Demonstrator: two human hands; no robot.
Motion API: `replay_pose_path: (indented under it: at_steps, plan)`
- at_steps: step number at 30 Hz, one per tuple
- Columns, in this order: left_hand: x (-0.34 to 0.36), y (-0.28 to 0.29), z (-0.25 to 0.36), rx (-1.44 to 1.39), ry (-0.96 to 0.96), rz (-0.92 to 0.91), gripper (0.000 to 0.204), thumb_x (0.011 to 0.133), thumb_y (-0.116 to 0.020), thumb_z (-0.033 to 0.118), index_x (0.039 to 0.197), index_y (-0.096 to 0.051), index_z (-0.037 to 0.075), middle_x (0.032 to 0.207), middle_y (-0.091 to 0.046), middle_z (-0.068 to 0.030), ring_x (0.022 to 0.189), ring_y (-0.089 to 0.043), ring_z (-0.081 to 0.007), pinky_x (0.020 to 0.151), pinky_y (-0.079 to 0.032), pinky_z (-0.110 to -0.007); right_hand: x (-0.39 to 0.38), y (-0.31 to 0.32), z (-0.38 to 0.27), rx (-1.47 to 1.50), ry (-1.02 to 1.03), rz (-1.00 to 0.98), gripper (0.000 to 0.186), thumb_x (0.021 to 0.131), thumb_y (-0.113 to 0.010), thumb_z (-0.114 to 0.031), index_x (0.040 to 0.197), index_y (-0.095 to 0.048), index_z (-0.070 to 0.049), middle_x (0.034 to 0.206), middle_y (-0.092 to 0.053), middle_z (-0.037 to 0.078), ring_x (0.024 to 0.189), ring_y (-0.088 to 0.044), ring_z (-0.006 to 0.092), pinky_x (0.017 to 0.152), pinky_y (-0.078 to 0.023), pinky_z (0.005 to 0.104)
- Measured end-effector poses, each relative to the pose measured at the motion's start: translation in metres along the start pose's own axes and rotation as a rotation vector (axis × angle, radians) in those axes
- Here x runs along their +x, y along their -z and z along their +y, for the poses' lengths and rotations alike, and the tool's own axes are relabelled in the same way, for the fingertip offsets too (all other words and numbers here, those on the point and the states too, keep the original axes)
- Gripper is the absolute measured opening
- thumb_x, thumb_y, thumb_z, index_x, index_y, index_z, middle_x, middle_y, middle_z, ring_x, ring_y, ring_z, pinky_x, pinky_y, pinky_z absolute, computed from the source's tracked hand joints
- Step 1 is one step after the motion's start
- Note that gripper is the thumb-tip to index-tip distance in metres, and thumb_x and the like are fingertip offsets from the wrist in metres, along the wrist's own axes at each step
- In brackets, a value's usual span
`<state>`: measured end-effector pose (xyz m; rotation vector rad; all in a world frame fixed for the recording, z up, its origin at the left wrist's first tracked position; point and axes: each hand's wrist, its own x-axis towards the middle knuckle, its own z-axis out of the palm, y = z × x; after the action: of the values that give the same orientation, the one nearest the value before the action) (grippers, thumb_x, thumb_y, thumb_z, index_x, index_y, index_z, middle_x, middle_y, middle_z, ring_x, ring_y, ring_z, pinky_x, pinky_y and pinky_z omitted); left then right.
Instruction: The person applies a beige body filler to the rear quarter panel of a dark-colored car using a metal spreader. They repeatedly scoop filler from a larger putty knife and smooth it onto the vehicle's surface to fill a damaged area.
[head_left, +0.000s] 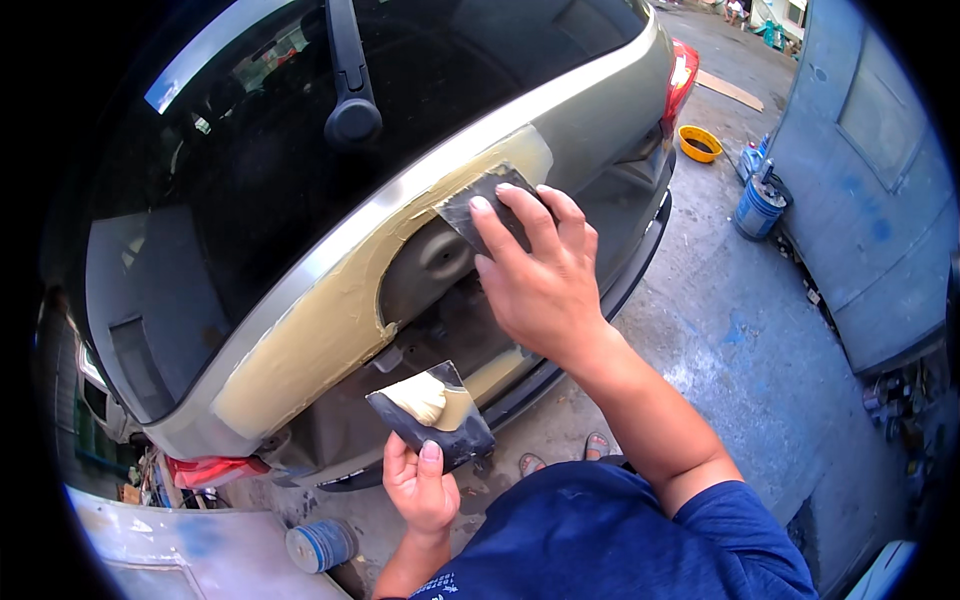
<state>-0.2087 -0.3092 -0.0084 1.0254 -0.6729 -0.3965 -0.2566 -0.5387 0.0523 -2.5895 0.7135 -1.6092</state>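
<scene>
In my right hand [545, 265] is a thin dark flexible spreader [487, 205], its far edge laid against the car's tailgate [590, 110]. My fingers press flat on its back, with the thumb at the near side. A band of beige body filler [320, 350] coats the tailgate below the rear window, its edge rough around a dark recess [435, 262]. Lower down, my left hand [420, 485] pinches a dark rectangular plate [462, 440] by its near edge, thumb on top. A pale lump of filler paste [420, 397] sits on that plate, clear of the car.
The bumper [640, 240] runs between me and the tailgate. A rear wiper [352, 110] hangs on the glass. Blue pails [760, 208] and a yellow basin [699, 144] stand right on the concrete; another blue pail [320, 546] is at lower left. A grey-blue panel [875, 180] rises at right.
</scene>
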Motion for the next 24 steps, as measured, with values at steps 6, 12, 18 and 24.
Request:
replay_pose_path:
  at_steps: [6,12,18,24]
  plan:
    - [0.002,-0.002,0.002,-0.061,-0.024,0.042,0.042,0.09,-0.049,-0.004,0.13,-0.043,-0.01,0.128,-0.055,-0.0202,0.119,-0.054,-0.0249,0.106,-0.037,-0.038,-0.006,-0.001,0.013,-0.011,-0.008,-0.048,0.048,0.076,-0.067,-0.018,0.123,-0.058,-0.016,0.128,-0.049,0.007,0.118,-0.041,0.0339,0.092,-0.035,0.046]
    - [0.005,-0.003,0.0,-0.059,-0.037,0.025,0.042,0.089,-0.049,-0.003,0.13,-0.043,-0.01,0.129,-0.053,-0.0205,0.12,-0.053,-0.0255,0.106,-0.037,-0.039,0.021,0.017,0.029,-0.011,0.001,-0.064,0.045,0.077,-0.066,-0.017,0.121,-0.059,-0.014,0.127,-0.051,0.006,0.116,-0.043,0.0347,0.09,-0.038,0.0458]
    - [0.008,-0.005,-0.005,-0.058,-0.027,0.028,0.042,0.089,-0.049,-0.003,0.13,-0.043,-0.01,0.129,-0.053,-0.0208,0.12,-0.053,-0.0258,0.106,-0.037,-0.04,0.016,0.015,0.031,-0.018,0.012,-0.126,0.045,0.077,-0.065,-0.016,0.121,-0.059,-0.013,0.127,-0.052,0.006,0.114,-0.045,0.0355,0.086,-0.039,0.0468]
    - [0.011,-0.004,-0.005,-0.053,-0.027,-0.01,0.045,0.09,-0.049,-0.002,0.134,-0.042,-0.006,0.133,-0.052,-0.0173,0.123,-0.051,-0.0262,0.109,-0.035,-0.04,0.027,0.031,0.033,-0.046,0.027,-0.122,0.043,0.079,-0.064,-0.018,0.121,-0.059,-0.013,0.127,-0.051,0.006,0.115,-0.044,0.0356,0.087,-0.039,0.0475]
